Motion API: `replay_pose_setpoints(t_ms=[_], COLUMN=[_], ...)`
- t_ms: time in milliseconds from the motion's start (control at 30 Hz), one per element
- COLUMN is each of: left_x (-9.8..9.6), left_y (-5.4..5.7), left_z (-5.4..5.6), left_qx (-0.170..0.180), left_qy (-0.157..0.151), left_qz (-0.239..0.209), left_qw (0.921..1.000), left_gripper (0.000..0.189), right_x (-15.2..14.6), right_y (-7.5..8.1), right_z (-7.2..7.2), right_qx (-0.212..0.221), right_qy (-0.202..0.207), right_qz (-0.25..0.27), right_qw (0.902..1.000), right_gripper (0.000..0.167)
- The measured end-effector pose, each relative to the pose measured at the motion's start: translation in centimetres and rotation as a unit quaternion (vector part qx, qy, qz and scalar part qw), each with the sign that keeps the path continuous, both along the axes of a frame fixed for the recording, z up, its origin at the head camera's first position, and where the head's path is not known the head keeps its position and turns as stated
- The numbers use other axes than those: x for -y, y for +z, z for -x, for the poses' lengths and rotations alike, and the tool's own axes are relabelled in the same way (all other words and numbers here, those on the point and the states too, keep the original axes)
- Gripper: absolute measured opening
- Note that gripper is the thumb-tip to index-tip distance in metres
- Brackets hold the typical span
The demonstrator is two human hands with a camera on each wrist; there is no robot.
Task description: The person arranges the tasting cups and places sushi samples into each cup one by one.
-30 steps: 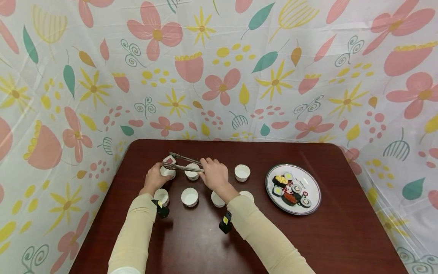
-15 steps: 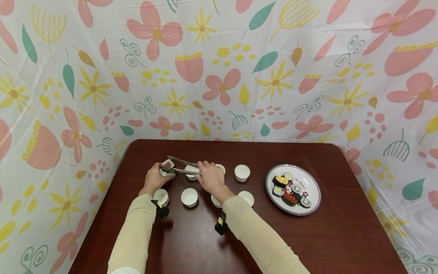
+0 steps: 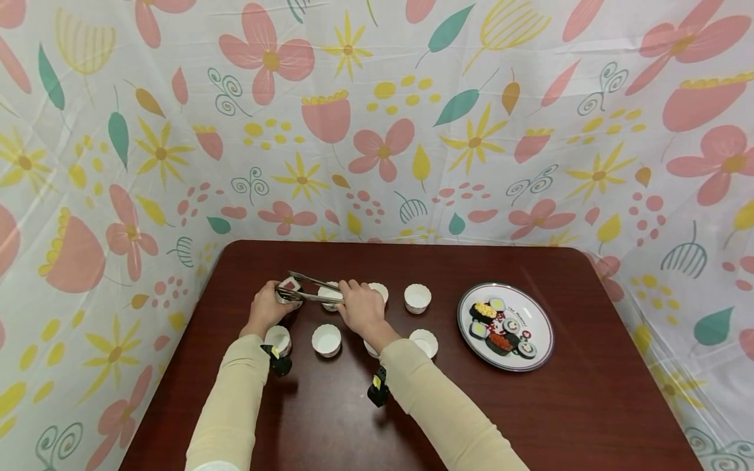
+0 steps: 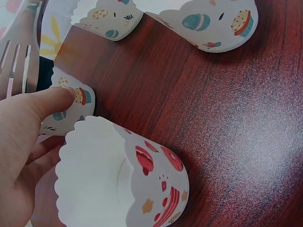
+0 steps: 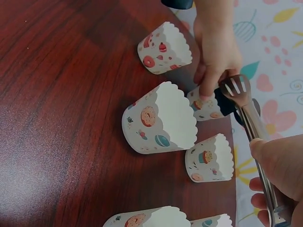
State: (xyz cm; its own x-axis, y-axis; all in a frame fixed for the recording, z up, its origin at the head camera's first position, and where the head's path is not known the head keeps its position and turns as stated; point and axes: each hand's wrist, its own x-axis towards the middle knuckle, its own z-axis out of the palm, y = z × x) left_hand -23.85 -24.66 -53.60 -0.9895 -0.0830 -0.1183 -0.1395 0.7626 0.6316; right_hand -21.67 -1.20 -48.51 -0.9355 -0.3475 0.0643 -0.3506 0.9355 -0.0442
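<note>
My left hand (image 3: 264, 309) pinches a small white paper baking cup (image 4: 71, 111) at the back left of the table, thumb on its printed side. My right hand (image 3: 362, 307) grips metal tongs (image 3: 315, 297) that point left, over the neighbouring cup. Between the tong arms, at the mouth of the held cup, sits a sushi piece (image 3: 289, 284) with white rice, a red centre and a black wrap. In the right wrist view the slotted tong tip (image 5: 236, 90) is beside the sushi's dark side (image 5: 225, 105). Whether the tongs still press the sushi cannot be told.
More white baking cups stand in two rows, among them a front cup (image 3: 326, 340) and a back-right cup (image 3: 417, 298). A round plate (image 3: 542, 337) with several sushi pieces lies on the right of the dark red table (image 3: 565, 418). Floral cloth (image 3: 383, 78) hangs behind.
The right hand has moved slightly left and down with the tongs, bringing the sushi from behind the held cup's rim to its mouth. The left hand has stayed in place.
</note>
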Motion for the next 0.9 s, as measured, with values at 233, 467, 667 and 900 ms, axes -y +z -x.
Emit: replay_pose_setpoints(t_ms=[233, 467, 667, 900], left_x=[0.0, -0.1, -0.1, -0.1], left_y=[0.1, 0.1, 0.3, 0.1], left_z=[0.0, -0.1, 0.0, 0.0], left_qx=[0.002, 0.008, 0.012, 0.012], left_qy=[0.0, -0.001, -0.005, -0.006], left_qz=[0.001, -0.002, 0.008, 0.013], left_qw=[1.0, 1.0, 0.9999, 0.9998], left_gripper=[0.07, 0.064, 0.07, 0.068], right_x=[0.1, -0.2, -0.7, -1.5], right_y=[-0.1, 0.0, 0.1, 0.4], right_z=[-0.1, -0.3, -0.2, -0.1], right_qx=[-0.001, -0.018, -0.041, -0.049], right_qy=[-0.001, 0.003, -0.003, -0.007], right_qz=[0.012, 0.033, 0.04, 0.043], right_qw=[0.9999, 0.9993, 0.9983, 0.9979], right_gripper=[0.04, 0.04, 0.037, 0.038])
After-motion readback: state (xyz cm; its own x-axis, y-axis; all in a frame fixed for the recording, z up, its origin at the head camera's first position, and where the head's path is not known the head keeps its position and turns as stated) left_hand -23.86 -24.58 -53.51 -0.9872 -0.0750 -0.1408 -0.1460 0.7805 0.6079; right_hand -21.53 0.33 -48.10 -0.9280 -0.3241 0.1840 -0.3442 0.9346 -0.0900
